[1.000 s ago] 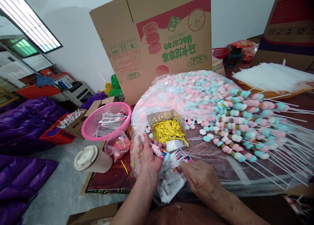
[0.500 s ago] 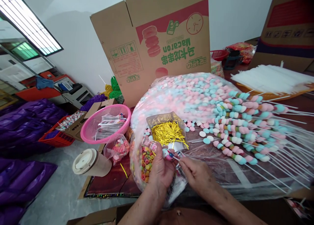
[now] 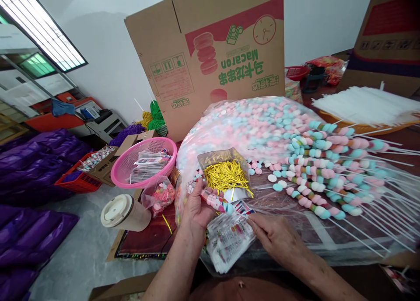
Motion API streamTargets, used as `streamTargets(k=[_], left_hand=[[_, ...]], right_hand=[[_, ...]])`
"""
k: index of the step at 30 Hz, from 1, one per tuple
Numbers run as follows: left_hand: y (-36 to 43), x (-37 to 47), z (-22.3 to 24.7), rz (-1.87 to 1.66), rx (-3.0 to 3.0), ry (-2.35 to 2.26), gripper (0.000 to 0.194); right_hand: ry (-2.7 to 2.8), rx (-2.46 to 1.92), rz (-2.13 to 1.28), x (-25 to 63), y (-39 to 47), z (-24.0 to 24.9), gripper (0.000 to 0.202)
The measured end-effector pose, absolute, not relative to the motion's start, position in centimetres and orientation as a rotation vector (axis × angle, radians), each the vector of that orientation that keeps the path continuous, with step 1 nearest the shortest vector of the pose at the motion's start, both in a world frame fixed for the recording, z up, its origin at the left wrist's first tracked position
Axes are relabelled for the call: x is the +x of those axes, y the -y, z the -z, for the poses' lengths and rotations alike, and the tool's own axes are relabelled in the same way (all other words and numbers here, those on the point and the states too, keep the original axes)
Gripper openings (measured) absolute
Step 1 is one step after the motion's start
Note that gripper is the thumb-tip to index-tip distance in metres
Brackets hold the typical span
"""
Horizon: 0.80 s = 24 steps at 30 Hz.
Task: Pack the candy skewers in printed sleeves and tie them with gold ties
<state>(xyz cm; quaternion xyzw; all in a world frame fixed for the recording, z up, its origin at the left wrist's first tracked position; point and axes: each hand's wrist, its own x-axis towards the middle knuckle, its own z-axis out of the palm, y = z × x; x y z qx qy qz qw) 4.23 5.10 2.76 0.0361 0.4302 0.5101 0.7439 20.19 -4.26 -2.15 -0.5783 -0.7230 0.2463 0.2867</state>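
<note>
Skewer (image 3: pixel 215 200): lying across left hand (image 3: pixel 197 210), above near edge of counter (image 3: pixel 141 244); seemingly part-covered by printed film, blue tip showing.
Left hand: palm up, curled loosely around skewer.
Right hand (image 3: pixel 274 232): pinching upper edge of sleeves (image 3: pixel 229 239), just beside blue tip.
Candy: probably light, soft, easily dented; best cradled along middle, without squeezing.
Film: likely slick, apt to slide under light pressure.
Stick: not visible in this hold; presumably stiff, good for firmer grip.
Sleeves: thin, limp, likely to cling together; best taken by one edge.
</note>
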Motion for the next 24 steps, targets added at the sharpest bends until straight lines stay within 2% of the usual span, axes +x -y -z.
streamTargets(k=[5,11,14,19,22,24], left_hand=[[-3.9,4.7,-2.5,-1.054,0.049,-0.979,0.031],[-1.6,8.4,-1.0,-1.045,0.053,-0.966,0.036],[0.2,9.3,0.4,-1.022,0.249,-1.011,0.039],[1.1,4.9,-1.4,-0.425,1.062,-1.048,0.053],[-1.3,1.3,-4.4,-0.636,1.984,-1.434,0.046],[-3.2,0.2,-5.5,-0.57,2.499,-1.513,0.056]], right_hand=[[2.1,-1.517,-0.422,19.6,4.5,2.9,0.037],[1.89,-1.502,-0.502,17.8,3.9,2.7,0.033],[1.745,-1.479,-0.635,17.8,3.5,3.2,0.032],[1.574,-1.443,-0.871,20.0,3.1,3.3,0.035],[1.682,-1.409,-0.929,21.6,2.8,2.5,0.035],[1.789,-1.361,-0.958,22.2,2.7,1.7,0.035]])
